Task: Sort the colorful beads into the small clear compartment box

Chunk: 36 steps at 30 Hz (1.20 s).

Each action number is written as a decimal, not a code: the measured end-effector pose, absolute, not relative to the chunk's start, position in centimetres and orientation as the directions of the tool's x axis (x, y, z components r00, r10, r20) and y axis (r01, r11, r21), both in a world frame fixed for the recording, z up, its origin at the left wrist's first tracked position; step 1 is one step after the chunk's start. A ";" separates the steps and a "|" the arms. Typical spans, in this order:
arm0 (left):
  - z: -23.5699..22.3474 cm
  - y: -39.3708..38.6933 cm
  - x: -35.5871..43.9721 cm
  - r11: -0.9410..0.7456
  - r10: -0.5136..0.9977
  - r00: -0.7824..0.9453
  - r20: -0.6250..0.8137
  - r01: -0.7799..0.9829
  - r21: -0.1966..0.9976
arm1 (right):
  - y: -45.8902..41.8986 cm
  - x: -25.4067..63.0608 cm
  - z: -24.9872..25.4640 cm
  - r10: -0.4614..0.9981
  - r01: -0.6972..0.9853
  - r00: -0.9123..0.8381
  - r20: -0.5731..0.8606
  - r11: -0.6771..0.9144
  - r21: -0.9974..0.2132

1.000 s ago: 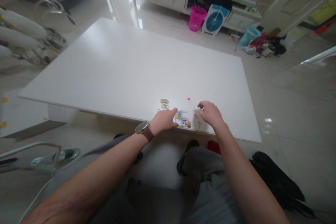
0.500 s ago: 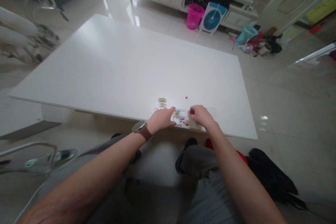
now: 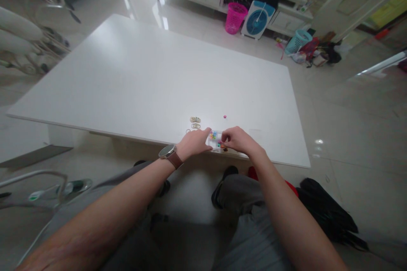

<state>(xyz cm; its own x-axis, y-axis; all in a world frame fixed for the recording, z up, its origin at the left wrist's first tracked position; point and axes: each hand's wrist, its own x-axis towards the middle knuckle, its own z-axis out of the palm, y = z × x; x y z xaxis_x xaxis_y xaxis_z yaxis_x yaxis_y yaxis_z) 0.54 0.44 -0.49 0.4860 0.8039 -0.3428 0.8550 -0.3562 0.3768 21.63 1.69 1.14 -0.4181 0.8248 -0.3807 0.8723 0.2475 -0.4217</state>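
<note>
A small clear plastic box (image 3: pixel 216 140) with colourful little pieces inside sits near the front edge of a big white table (image 3: pixel 143 76). My left hand (image 3: pixel 194 144), with a brown-strapped watch on its wrist, rests against the box's left side, fingers curled round it. My right hand (image 3: pixel 239 140) covers the box's right part, fingers bent and pressed onto it. Several small gold rings (image 3: pixel 195 122) lie just left of and beyond the box. A tiny pink bead (image 3: pixel 224 116) lies behind it.
On the floor beyond the table stand a pink bin (image 3: pixel 235 17), a blue-and-white fan (image 3: pixel 257 19) and a teal basket (image 3: pixel 296 42) before a low white cabinet. A black bag (image 3: pixel 327 216) lies on the floor at my right. My knees are under the table's front edge.
My right hand moved left from the table surface onto the right part of the box. My left hand stayed at the box's left side.
</note>
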 end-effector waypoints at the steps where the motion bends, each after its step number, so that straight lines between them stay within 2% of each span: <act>1: -0.5 0.4 0.5 -0.355 0.803 0.486 -0.344 0.855 0.379 | 1.7 21.5 1.2 0.819 0.881 -0.415 -0.397 0.252 -0.401; 5: -0.5 0.4 0.5 -0.354 0.803 0.489 -0.341 0.851 0.388 | 1.8 21.2 1.0 0.809 0.898 -0.409 -0.423 0.272 -0.347; 14: -0.7 0.5 0.6 -0.361 0.803 0.490 -0.340 0.853 0.376 | 1.7 21.1 0.7 0.796 0.890 -0.441 -0.414 0.328 -0.316; 28: -0.7 0.5 0.6 -0.355 0.805 0.488 -0.339 0.852 0.384 | 1.4 20.6 1.3 0.792 0.908 -0.415 -0.448 0.387 -0.159; 36: -0.8 0.5 0.5 -0.370 0.808 0.495 -0.320 0.848 0.379 | 1.2 20.7 1.3 0.788 0.916 -0.400 -0.469 0.366 -0.166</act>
<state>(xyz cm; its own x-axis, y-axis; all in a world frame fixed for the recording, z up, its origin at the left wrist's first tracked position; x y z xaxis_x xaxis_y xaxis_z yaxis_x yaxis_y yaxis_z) 0.55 0.47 -0.78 0.4952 0.8076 -0.3202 0.8482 -0.3696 0.3794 20.67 1.25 1.26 -0.3997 0.7878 -0.4686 0.9158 0.3658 -0.1661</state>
